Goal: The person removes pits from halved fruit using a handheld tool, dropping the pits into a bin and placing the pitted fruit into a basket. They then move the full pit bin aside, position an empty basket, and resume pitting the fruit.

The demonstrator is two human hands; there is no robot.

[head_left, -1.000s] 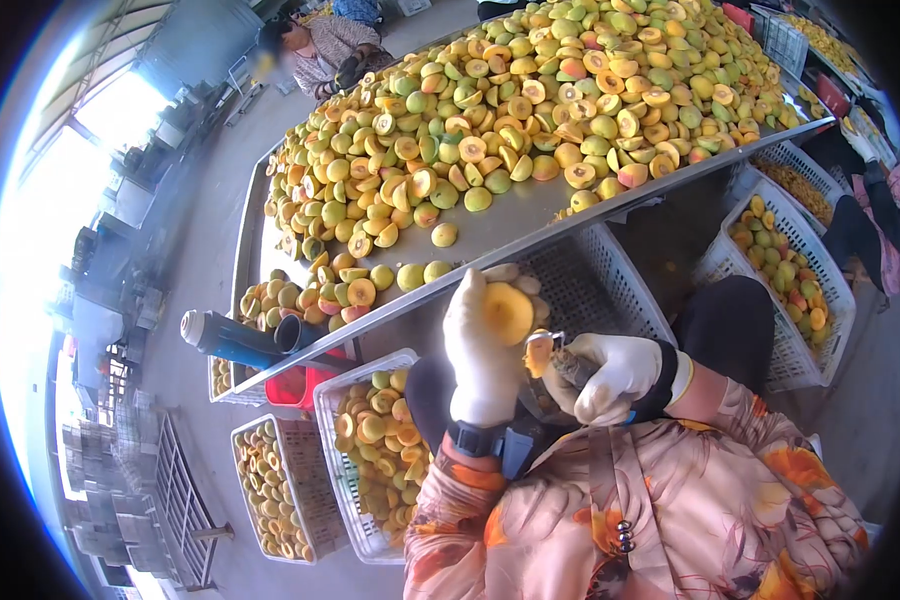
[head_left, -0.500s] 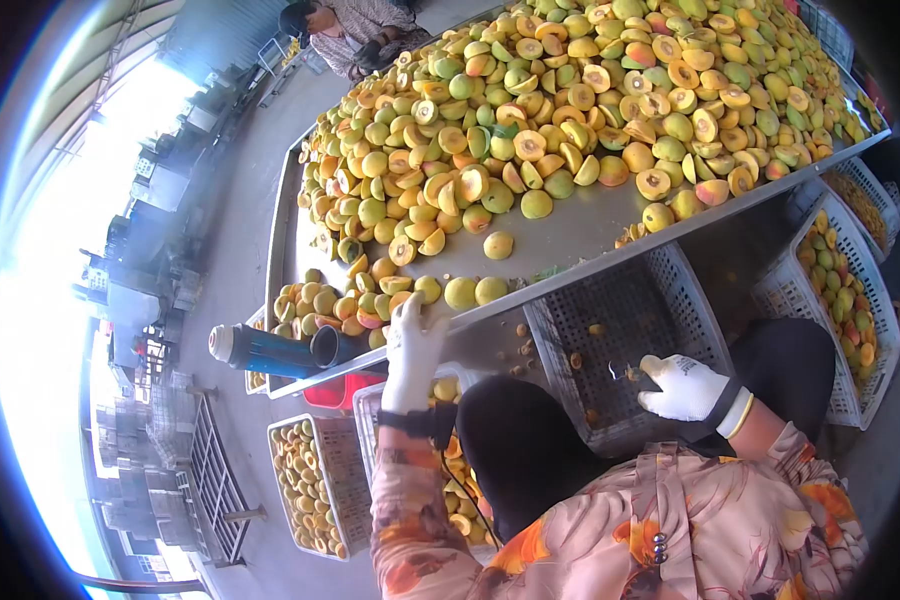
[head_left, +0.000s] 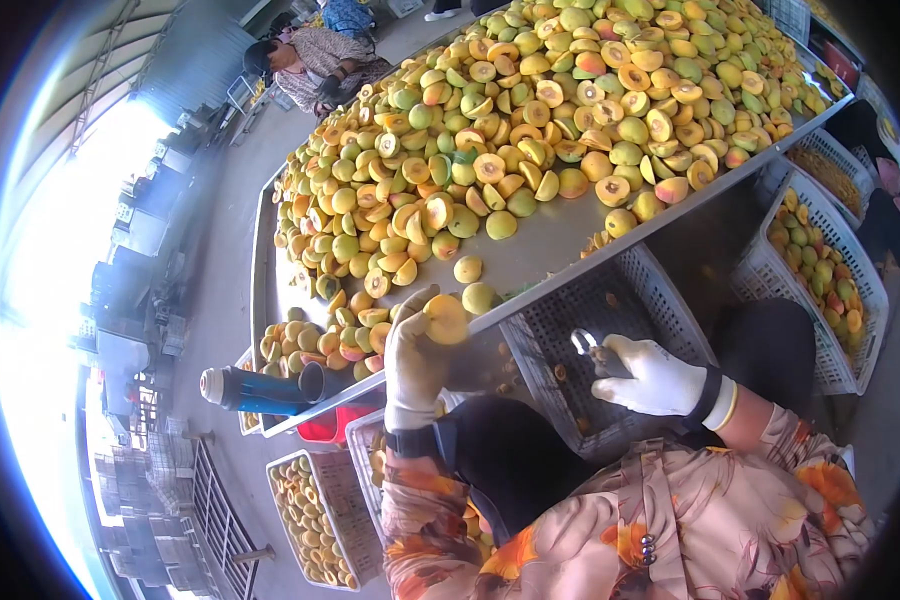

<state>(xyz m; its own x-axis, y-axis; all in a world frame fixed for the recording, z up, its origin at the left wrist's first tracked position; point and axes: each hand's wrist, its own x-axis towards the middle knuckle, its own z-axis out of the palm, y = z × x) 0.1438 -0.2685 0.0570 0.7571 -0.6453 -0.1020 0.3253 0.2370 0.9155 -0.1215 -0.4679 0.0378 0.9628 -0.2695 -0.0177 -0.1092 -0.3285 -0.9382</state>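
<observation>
My left hand, in a white glove, is closed on a yellow peach half just over the near edge of the metal table. My right hand, gloved too, grips a small pitting tool with a shiny metal loop at its tip; its handle is mostly hidden by the fingers. Below that hand, between my knees, stands a grey perforated crate with a few pits in it. A whole-looking peach sits on the table edge near my left hand.
A large heap of peach halves covers much of the table. A blue thermos lies at the left corner beside a dark cup. Crates of fruit stand left and right. Another person works across the table.
My left hand has lifted a peach half from the table edge. My right hand has moved slightly left, turning the tool's loop up toward it. The whole view has shifted a little.
</observation>
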